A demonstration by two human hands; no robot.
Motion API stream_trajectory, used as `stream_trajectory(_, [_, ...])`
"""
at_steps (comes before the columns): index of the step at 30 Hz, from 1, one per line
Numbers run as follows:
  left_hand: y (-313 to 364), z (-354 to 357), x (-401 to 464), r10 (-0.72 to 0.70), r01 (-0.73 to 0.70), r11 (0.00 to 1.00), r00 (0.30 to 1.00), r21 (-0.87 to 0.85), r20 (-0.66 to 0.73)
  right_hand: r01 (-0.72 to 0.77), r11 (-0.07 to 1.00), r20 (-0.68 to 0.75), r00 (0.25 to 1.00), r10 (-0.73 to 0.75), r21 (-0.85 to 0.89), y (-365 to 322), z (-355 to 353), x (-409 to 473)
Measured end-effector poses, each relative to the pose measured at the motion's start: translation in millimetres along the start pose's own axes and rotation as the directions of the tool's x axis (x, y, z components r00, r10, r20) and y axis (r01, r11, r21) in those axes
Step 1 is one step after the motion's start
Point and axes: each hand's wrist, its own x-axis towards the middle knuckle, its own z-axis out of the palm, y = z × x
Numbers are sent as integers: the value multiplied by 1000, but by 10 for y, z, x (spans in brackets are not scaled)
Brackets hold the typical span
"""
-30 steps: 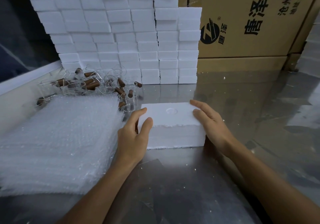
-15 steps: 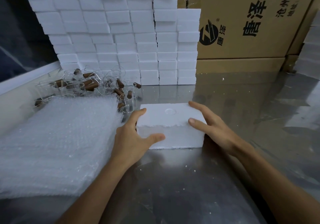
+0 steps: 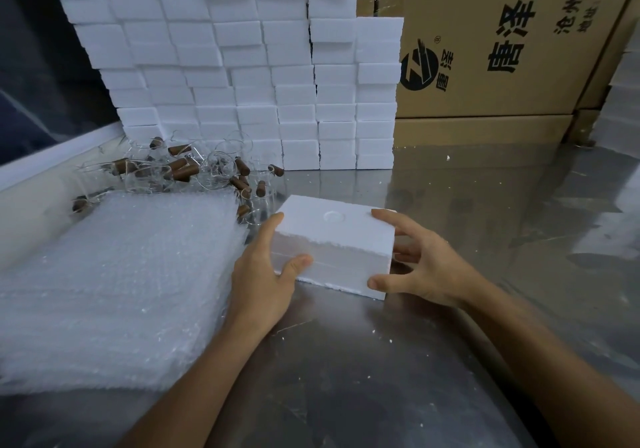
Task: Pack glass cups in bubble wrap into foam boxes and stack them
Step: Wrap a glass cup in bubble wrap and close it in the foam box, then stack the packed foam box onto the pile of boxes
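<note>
A closed white foam box (image 3: pixel 332 239) sits in the middle of the metal table, with a round dimple on its lid. My left hand (image 3: pixel 263 274) grips its left end, thumb on the front face. My right hand (image 3: pixel 422 267) holds the right end, fingers over the top corner and thumb at the lower front corner. A pile of clear glass cups with brown wooden handles (image 3: pixel 180 173) lies behind a thick stack of bubble wrap sheets (image 3: pixel 117 281) on the left.
A tall wall of stacked white foam boxes (image 3: pixel 242 66) stands at the back. Brown cardboard cartons (image 3: pixel 491 49) with printed characters fill the back right. The steel tabletop (image 3: pixel 346 361) carries foam crumbs.
The foam box has turned slightly, its right corner now nearer to me. My right thumb has dropped to the lower front corner and my left thumb has slid across the front face.
</note>
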Motion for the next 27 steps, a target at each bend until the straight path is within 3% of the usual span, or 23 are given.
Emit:
stream_trajectory(5, [17,17,-15,2,-2,1000,1000,10,3,14,997,-120,993,-6,71,22,80,5])
stream_trajectory(8, [-3,26,-15,-38,37,996,999,82,15,-38,999,-271,962,44,27,45,26,24])
stream_trajectory(11, [-28,38,-32,-42,12,968,992,249,117,-219,968,-513,849,125,-125,159,-180,46])
stream_trajectory(14, [-2,88,-49,51,-142,889,976,436,212,-381,916,-685,702,196,-129,288,-303,105])
stream_trajectory(17, [26,114,-46,148,-264,823,955,503,258,-428,893,-739,646,192,-143,380,-267,261])
stream_trajectory(20, [56,92,-37,162,-290,797,948,529,275,-458,875,-767,614,184,-157,472,-290,525])
stream_trajectory(27, [223,164,71,61,-254,758,944,601,323,-546,827,-792,562,239,-138,812,-641,1302])
